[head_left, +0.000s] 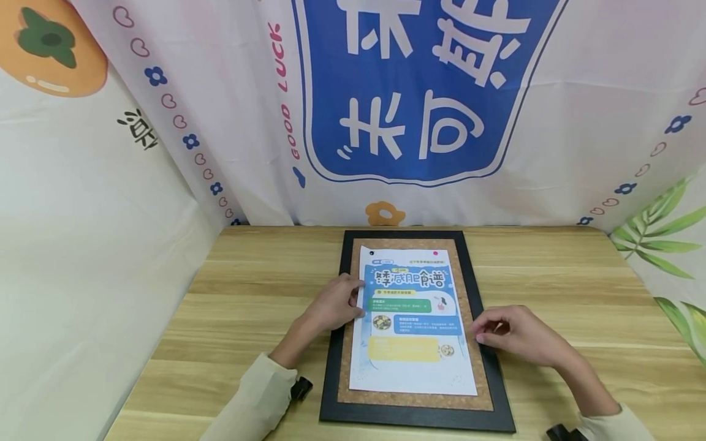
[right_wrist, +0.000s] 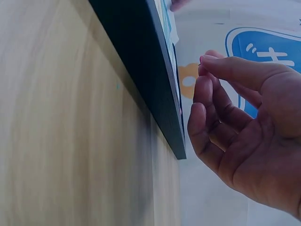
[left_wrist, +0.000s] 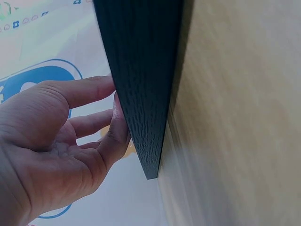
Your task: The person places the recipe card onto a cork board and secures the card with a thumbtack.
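A printed poster sheet [head_left: 410, 376] lies on a black-framed cork board [head_left: 416, 401]. Near the sheet's top corners sit a black pushpin [head_left: 372, 253] and a pink pushpin [head_left: 436, 253]. My left hand [head_left: 333, 301] rests at the sheet's left edge, thumb and fingers apart; in the left wrist view its fingertips are partly hidden behind the black frame [left_wrist: 141, 70]. Beside the board's right edge, my right hand [head_left: 518, 335] pinches a small reddish pushpin [right_wrist: 201, 60] between thumb and forefinger, mostly covered by the fingertips.
The board lies on a wood-grain table [head_left: 231, 294]. A printed cloth [head_left: 265, 122] with a blue emblem hangs behind the table's far edge. Pale cloth [head_left: 83, 245] covers the left side.
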Available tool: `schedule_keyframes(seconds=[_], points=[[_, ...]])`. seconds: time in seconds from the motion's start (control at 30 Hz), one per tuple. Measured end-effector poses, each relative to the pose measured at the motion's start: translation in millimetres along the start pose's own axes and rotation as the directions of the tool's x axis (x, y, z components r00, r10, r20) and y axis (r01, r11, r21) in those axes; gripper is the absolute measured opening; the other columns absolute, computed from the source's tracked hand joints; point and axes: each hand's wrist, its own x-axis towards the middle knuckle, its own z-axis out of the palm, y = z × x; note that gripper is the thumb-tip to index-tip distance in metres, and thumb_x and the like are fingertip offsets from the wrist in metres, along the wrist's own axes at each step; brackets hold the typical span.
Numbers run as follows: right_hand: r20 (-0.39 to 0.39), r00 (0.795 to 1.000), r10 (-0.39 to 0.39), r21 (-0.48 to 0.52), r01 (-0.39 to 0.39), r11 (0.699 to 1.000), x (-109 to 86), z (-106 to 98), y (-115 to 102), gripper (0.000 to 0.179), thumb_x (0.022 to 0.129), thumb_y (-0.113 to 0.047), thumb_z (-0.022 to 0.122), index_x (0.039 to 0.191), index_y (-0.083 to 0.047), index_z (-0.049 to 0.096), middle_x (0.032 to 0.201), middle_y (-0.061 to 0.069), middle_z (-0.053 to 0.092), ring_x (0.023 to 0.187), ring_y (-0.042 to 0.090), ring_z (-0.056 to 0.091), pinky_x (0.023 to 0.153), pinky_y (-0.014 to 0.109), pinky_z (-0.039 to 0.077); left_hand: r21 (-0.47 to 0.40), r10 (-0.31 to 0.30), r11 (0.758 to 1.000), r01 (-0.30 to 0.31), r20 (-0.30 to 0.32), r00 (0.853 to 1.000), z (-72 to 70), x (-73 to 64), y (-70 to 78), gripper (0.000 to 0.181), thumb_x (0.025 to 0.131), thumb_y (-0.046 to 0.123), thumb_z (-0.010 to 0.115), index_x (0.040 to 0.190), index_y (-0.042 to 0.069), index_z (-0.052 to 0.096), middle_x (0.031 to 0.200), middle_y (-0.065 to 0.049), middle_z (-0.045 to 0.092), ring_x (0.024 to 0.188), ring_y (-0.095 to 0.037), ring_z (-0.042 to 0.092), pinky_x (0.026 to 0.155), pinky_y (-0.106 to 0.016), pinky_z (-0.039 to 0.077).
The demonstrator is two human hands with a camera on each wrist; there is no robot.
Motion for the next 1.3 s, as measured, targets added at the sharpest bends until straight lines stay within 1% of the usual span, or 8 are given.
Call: schedule_keyframes(seconds=[0.17,0.3,0.5,0.6,0.93,1.13,1.3], points=[[0.023,0.999,-0.023,0.016,0.023,1.000,6.7,5.6,-6.9,0.007,0.099,-0.016,0.077,0.105,-0.018,0.081,0.101,-0.005,0.078,0.083,0.002,0.059,0.072,0.022,0.054,0.003,0.004,1.000,-0.004,-0.004,1.000,0.5,0.4,-0.8,0.061,0.089,0.004,0.086,0.145,-0.005,0.063,0.097,-0.007,0.056,0.080,-0.016,0.054,0.064,-0.023,0.042],[0.030,0.999,-0.022,0.007,0.021,1.000,12.1,8.7,-13.4,0.007,0.099,-0.016,0.078,0.105,-0.018,0.082,0.101,-0.006,0.076,0.081,0.003,0.057,0.070,0.022,0.051,0.003,0.004,1.000,-0.004,-0.001,1.000,0.1,0.1,-0.8,0.061,0.089,0.005,0.086,0.144,-0.005,0.063,0.095,-0.007,0.056,0.079,-0.017,0.053,0.064,-0.023,0.041],[0.059,0.998,-0.021,0.015,0.020,1.000,18.9,12.4,-23.0,0.008,0.099,-0.012,0.076,0.105,-0.015,0.082,0.106,0.000,0.077,0.081,0.003,0.060,0.071,0.022,0.054,0.006,-0.001,1.000,0.001,-0.001,1.000,0.2,0.2,-0.9,0.061,0.089,0.005,0.086,0.144,-0.004,0.063,0.096,-0.007,0.055,0.080,-0.017,0.053,0.064,-0.024,0.041],[0.067,0.997,-0.028,0.017,0.027,0.999,21.3,14.4,-26.6,0.009,0.099,-0.012,0.076,0.106,-0.014,0.082,0.106,0.000,0.077,0.081,0.003,0.062,0.072,0.022,0.056,0.007,-0.003,1.000,0.003,0.000,1.000,-0.2,0.1,-0.6,0.060,0.089,0.005,0.086,0.144,-0.004,0.064,0.096,-0.006,0.055,0.081,-0.017,0.053,0.065,-0.024,0.041],[0.077,0.996,-0.047,0.013,0.046,0.999,26.6,24.8,-33.3,0.010,0.098,-0.011,0.076,0.105,-0.014,0.082,0.098,-0.006,0.077,0.080,0.003,0.062,0.071,0.023,0.056,0.010,0.008,1.000,-0.008,-0.004,1.000,0.4,0.5,-1.5,0.060,0.089,0.005,0.087,0.143,-0.005,0.064,0.096,-0.007,0.056,0.081,-0.016,0.053,0.066,-0.024,0.041],[0.089,0.994,-0.060,0.019,0.059,0.998,30.5,31.2,-41.4,0.010,0.098,-0.011,0.077,0.106,-0.014,0.083,0.097,-0.006,0.077,0.083,0.003,0.062,0.073,0.023,0.056,0.014,0.008,1.000,-0.008,-0.006,1.000,0.5,1.0,-1.5,0.060,0.089,0.005,0.087,0.144,-0.005,0.064,0.096,-0.007,0.056,0.081,-0.016,0.053,0.065,-0.024,0.042],[0.108,0.993,-0.050,0.025,0.047,0.999,34.4,34.8,-50.8,0.010,0.098,-0.012,0.077,0.106,-0.014,0.083,0.095,-0.008,0.077,0.083,0.004,0.062,0.075,0.023,0.056,0.022,0.005,1.000,-0.005,-0.003,1.000,0.7,1.6,-1.3,0.060,0.089,0.005,0.087,0.143,-0.004,0.065,0.096,-0.007,0.056,0.081,-0.016,0.052,0.066,-0.024,0.041]])
